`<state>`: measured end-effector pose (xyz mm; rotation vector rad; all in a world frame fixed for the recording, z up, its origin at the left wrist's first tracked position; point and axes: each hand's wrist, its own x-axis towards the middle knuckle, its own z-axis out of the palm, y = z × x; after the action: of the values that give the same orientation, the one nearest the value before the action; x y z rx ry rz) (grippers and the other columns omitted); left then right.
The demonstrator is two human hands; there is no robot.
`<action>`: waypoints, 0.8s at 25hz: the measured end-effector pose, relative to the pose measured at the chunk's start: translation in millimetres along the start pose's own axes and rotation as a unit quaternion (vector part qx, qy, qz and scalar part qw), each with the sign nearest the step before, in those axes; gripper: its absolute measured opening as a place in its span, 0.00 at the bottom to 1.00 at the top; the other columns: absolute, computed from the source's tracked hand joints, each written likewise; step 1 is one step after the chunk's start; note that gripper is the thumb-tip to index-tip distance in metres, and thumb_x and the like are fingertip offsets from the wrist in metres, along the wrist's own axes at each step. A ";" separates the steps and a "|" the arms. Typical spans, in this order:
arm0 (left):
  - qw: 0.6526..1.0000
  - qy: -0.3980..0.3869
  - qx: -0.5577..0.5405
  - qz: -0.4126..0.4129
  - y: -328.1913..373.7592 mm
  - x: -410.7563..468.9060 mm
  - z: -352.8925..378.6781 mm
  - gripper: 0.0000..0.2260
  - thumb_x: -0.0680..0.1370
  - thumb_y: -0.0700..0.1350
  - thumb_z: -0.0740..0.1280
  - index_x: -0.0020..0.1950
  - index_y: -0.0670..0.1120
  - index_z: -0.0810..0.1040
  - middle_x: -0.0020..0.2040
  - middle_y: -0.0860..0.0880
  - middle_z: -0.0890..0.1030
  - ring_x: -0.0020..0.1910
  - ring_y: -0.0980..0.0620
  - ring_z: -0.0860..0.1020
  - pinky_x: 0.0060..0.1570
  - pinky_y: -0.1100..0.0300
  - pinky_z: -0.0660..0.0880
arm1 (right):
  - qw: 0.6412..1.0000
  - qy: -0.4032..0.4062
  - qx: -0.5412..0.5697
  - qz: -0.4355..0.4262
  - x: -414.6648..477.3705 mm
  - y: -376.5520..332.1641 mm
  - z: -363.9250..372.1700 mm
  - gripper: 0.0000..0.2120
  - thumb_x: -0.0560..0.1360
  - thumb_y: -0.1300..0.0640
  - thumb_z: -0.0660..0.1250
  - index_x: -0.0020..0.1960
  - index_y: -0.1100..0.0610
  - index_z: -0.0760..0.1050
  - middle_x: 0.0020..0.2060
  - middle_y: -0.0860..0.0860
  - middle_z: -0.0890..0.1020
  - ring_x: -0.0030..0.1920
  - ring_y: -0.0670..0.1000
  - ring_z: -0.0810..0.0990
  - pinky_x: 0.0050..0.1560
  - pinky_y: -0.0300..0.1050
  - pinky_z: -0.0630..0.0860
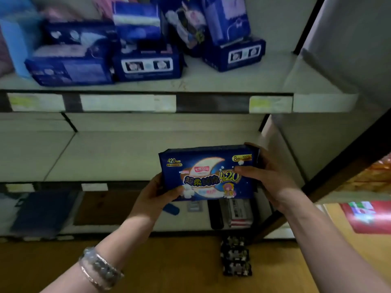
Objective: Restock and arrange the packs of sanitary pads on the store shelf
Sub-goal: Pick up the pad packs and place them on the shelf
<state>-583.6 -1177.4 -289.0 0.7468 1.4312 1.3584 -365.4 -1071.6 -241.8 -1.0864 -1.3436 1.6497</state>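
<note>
Far left, upper shelf (pixel 190 81): a light-blue pack (pixel 14 45) is stood on end. Beside it, dark blue packs (pixel 148 64) are piled loosely, some flat, some leaning. The print is blurred and cannot be read.

Left wrist: a beaded bracelet (pixel 99 267) is worn.

Left grip (pixel 156 197): closed on the lower left corner of the held pack (pixel 208 173). The thumb is laid over the front face; the fingers are hidden behind.

Held pack: dark blue, moon print, "420" legible. It is held in the air with the front face towards the camera and the long side roughly level, in front of the right end of the middle shelf (pixel 127 155). Contact with the shelf board is not seen.

Floor, below the held pack: a small stack of dark packs (pixel 236 259) is noted.

Right grip (pixel 268 172): closed on the right end of the pack, thumb on the front face, fingers wrapped round the edge.

Handling, judged: the pack is expected to be light and soft, a smooth film over a compressible filling. The film is likely slippery and is easily dented at the corners, though nothing inside is fragile. Hold is best taken at the two short ends, with moderate squeeze, so that the pack can be set down squarely
</note>
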 end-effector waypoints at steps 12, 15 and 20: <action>0.995 -0.008 0.072 -0.075 -279.2 89.2 -8.7 0.17 0.71 0.43 0.71 0.59 0.51 0.76 0.56 0.49 0.81 0.57 0.48 0.77 0.63 0.47 0.71 | 0.994 0.024 -0.025 0.103 72.1 294.0 -54.4 0.32 0.60 0.67 0.75 0.60 0.52 0.71 0.54 0.55 0.80 0.52 0.55 0.81 0.48 0.48 0.79; 0.989 0.005 0.054 -0.135 -352.0 109.7 -11.4 0.10 0.72 0.46 0.70 0.51 0.56 0.76 0.58 0.46 0.79 0.58 0.46 0.76 0.61 0.48 0.71 | 0.988 0.038 -0.046 0.143 90.2 376.5 -62.4 0.31 0.63 0.74 0.71 0.63 0.59 0.69 0.54 0.57 0.80 0.52 0.56 0.80 0.46 0.45 0.78; 0.975 -0.015 0.122 -0.187 -443.8 131.0 -20.8 0.09 0.77 0.41 0.65 0.57 0.49 0.74 0.53 0.48 0.79 0.51 0.50 0.77 0.52 0.55 0.74 | 0.973 -0.014 -0.139 0.184 119.6 483.1 -72.7 0.34 0.63 0.74 0.74 0.64 0.57 0.67 0.57 0.54 0.75 0.53 0.51 0.76 0.49 0.43 0.77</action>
<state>-561.3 -1146.1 -750.6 0.6089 1.6367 0.8904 -356.8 -1024.2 -742.4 -1.5598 -1.4891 1.7757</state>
